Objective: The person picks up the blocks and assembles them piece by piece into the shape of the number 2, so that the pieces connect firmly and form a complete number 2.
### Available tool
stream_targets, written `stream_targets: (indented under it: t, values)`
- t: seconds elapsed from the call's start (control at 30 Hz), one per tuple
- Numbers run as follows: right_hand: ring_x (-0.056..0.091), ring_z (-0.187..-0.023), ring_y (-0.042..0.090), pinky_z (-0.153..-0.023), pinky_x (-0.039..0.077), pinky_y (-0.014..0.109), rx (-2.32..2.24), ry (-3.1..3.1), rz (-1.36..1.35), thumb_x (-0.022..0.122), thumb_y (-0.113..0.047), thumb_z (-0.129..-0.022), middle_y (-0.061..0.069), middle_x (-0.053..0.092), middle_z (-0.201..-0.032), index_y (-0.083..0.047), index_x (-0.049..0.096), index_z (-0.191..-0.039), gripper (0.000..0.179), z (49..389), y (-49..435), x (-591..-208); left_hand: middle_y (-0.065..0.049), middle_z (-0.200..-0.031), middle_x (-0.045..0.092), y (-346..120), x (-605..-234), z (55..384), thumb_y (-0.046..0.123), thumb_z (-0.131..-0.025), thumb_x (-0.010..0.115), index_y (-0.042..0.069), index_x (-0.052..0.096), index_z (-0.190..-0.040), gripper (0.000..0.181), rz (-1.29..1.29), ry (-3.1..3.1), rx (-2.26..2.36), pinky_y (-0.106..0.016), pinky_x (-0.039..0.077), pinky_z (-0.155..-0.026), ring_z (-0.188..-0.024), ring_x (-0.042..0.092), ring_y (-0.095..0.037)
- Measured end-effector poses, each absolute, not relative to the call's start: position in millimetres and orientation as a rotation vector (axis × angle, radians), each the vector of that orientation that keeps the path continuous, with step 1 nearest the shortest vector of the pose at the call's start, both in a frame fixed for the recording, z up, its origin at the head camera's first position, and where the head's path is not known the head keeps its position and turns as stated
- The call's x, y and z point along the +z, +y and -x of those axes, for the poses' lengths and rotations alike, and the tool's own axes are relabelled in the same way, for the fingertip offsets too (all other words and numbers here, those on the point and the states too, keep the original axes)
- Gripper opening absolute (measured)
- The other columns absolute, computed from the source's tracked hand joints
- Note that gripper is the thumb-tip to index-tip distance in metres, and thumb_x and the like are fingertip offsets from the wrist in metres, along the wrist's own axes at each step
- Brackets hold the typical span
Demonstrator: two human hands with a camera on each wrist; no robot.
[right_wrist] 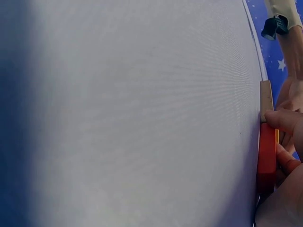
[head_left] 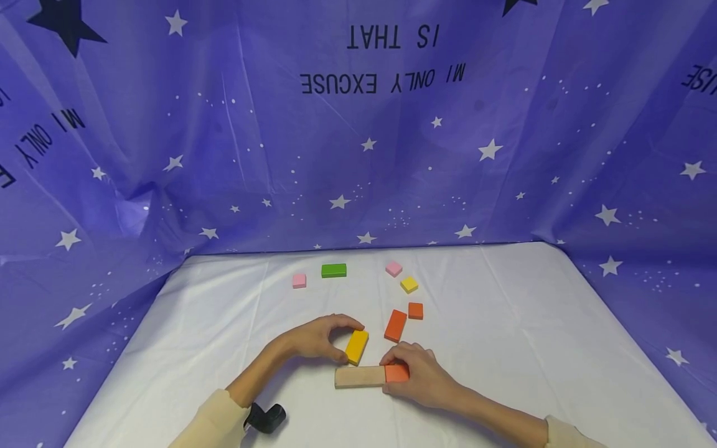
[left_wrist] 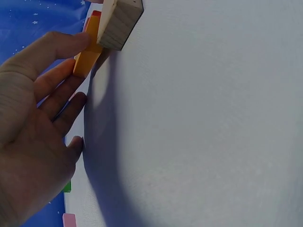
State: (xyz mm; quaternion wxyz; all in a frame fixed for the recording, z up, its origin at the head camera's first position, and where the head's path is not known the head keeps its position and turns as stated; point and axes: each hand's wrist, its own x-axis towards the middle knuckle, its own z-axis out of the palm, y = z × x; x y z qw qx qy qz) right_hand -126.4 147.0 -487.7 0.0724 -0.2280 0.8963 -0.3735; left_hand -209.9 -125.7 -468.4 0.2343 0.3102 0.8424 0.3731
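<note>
My left hand (head_left: 318,338) pinches a yellow rectangular block (head_left: 356,346) between thumb and fingers. In the left wrist view, that yellow block (left_wrist: 87,59) is tilted beside the end of a plain wooden block (left_wrist: 120,23). The long wooden block (head_left: 360,376) lies on the white-covered table, below the yellow one in the head view. At its right end, an orange-red block (head_left: 397,373) sits against it, gripped by my right hand (head_left: 422,378). The right wrist view shows this red block (right_wrist: 267,156) in line with the wooden block, my thumb near their joint. Part of the red block is hidden by the hand.
Beyond the hands lie a red rectangular block (head_left: 395,325), a small red block (head_left: 416,310), a small yellow block (head_left: 409,285), two pink blocks, one left (head_left: 299,280) and one right (head_left: 394,269), and a green block (head_left: 333,270). A purple starred cloth (head_left: 358,168) hangs behind the table.
</note>
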Motion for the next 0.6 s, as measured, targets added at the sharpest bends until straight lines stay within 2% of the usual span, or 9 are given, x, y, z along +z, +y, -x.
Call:
stream_targets:
  t: [0.6]
  values:
    - [0.05, -0.096, 0.008, -0.076, 0.033, 0.033, -1.123, 2.686, 0.673, 0.085, -0.032, -0.078, -0.022, 0.059, -0.097, -0.03, 0.066, -0.098, 0.028, 126.6, 145.7, -486.5, 0.008, -0.136, 0.056, -126.1, -467.9, 206.2, 0.019, -0.075, 0.084, 0.024, 0.063, -0.133, 0.062, -0.865, 2.309, 1.0, -0.05, 0.029, -0.114, -0.13, 0.045, -0.019]
